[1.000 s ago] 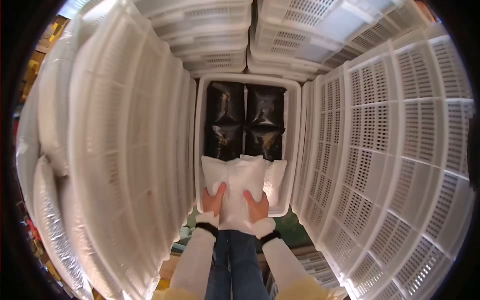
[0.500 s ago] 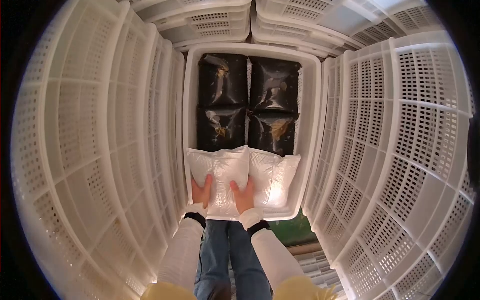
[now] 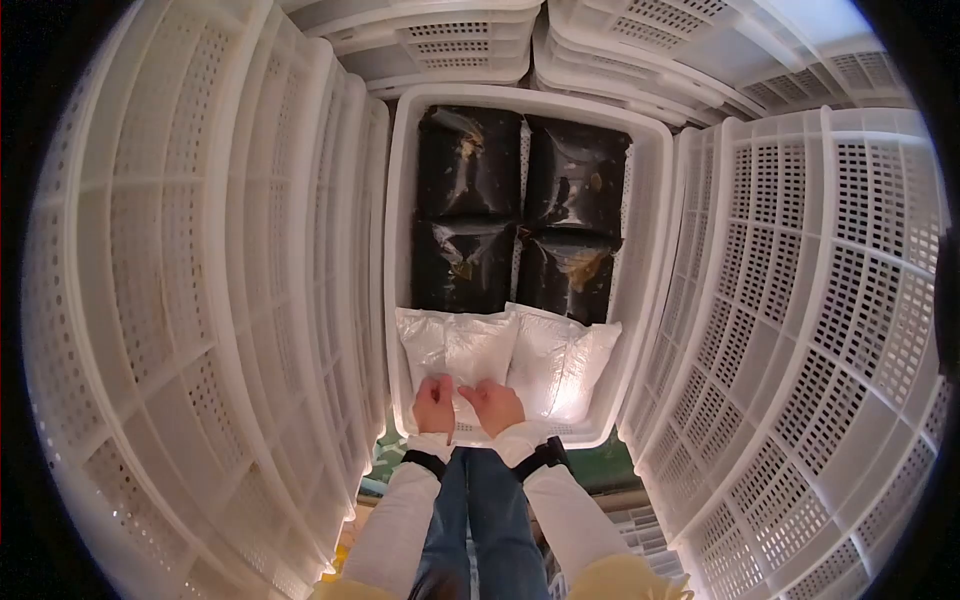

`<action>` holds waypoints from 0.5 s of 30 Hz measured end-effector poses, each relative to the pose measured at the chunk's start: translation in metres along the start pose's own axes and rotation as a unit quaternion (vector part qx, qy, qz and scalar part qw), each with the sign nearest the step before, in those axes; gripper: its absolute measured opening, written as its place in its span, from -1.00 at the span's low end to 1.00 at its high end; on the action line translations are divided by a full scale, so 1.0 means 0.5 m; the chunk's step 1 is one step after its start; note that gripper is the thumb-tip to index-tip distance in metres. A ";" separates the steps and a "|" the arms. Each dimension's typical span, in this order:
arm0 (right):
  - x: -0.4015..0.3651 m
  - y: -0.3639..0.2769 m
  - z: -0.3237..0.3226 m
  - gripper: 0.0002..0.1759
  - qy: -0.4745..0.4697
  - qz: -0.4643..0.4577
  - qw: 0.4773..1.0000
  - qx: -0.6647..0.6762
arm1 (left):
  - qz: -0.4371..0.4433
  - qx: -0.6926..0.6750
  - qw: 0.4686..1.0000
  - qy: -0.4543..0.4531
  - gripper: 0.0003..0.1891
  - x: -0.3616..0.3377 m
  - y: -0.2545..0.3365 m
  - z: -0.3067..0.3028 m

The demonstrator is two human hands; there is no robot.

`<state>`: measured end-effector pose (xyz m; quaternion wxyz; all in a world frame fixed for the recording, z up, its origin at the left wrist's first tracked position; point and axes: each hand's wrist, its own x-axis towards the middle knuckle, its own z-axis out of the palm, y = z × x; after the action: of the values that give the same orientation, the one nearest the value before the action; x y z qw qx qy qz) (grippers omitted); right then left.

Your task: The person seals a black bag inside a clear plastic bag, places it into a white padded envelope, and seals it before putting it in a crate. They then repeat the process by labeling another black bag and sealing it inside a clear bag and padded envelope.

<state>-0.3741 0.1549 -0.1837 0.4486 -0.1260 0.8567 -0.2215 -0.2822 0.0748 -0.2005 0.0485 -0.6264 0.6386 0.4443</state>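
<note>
A white crate (image 3: 655, 200) stands in front of me. Several glossy black packs (image 3: 570, 175) lie in its far part, with brownish patches showing through the film. Two shiny white foil-like pouches lie side by side at the near end, a left pouch (image 3: 455, 340) and a right pouch (image 3: 563, 365). My left hand (image 3: 434, 406) and my right hand (image 3: 493, 406) rest at the near edge of the left pouch, close together. Both have curled fingers with the thumbs turned inward. Whether they pinch the pouch's edge or something small cannot be made out.
Tall stacks of white perforated crates rise on the left (image 3: 190, 280) and on the right (image 3: 800, 300). More stacked crates (image 3: 450, 50) stand behind. A green surface (image 3: 605, 468) shows below the near right corner of the crate.
Both hands have drawn back toward the crate's near edge, from spread over the left pouch to curled. The left pouch now lies flatter and lower. The view has shifted slightly.
</note>
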 end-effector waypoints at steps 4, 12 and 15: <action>0.041 0.021 0.047 -0.52 -0.002 0.021 1.000 -0.013 | 0.021 -0.022 0.999 -0.009 -0.69 0.012 -0.011 0.021; 0.040 -0.002 -0.009 -0.57 -0.066 -0.003 0.998 -0.019 | -0.016 -0.026 0.999 -0.035 -0.67 0.019 0.011 0.004; 0.064 -0.024 -0.065 -0.66 0.010 -0.011 0.997 0.082 | -0.025 -0.131 0.989 -0.064 -0.68 0.024 0.036 -0.004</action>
<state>-0.4187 0.1398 -0.1845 0.4465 -0.0964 0.8386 -0.2969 -0.2991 0.0610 -0.1977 0.0183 -0.6131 0.5548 0.5621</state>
